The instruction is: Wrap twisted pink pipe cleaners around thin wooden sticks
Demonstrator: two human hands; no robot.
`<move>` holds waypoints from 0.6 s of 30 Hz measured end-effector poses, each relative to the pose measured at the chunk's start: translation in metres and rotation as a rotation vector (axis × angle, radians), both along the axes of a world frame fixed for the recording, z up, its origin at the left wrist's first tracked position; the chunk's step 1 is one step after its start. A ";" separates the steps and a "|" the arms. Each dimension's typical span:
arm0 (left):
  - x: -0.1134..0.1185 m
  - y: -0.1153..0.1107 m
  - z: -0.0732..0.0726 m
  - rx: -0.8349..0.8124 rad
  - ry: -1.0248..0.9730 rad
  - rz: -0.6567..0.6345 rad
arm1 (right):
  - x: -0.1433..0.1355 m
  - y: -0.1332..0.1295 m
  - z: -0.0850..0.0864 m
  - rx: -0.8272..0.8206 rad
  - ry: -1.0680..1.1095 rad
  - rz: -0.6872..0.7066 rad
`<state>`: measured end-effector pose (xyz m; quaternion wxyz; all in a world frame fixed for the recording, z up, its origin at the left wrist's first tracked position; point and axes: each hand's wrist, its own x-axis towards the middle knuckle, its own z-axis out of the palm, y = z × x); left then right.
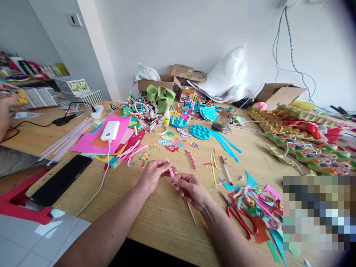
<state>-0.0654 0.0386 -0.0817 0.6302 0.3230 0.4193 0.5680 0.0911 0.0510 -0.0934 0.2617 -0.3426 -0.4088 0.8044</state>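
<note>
Above the near part of the table, both hands meet at a pale pink fuzzy strip, like a pipe cleaner, coiled at the end of a thin wooden stick. My left hand pinches the strip near its upper end. Fingers of my right hand close round the stick and the lower part of the coil; the stick sticks out below that hand. Just beyond them lies a separate pink spiral coil. Small colourful dots are scattered beyond my left hand.
Red-handled scissors and a pen lie right, beside paper scraps. Left are a black phone, white power bank and coloured sheets. Paper fish and a glue bottle stand farther back. Another person's hand is far left.
</note>
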 end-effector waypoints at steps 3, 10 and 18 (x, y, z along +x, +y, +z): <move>0.000 0.000 0.001 -0.001 -0.010 0.014 | 0.000 0.000 0.000 -0.002 0.015 0.003; -0.001 0.002 -0.001 -0.027 -0.053 0.065 | -0.001 -0.002 0.003 -0.046 0.036 -0.008; -0.001 0.001 0.000 -0.023 -0.028 0.069 | -0.001 0.000 0.004 -0.111 0.011 0.032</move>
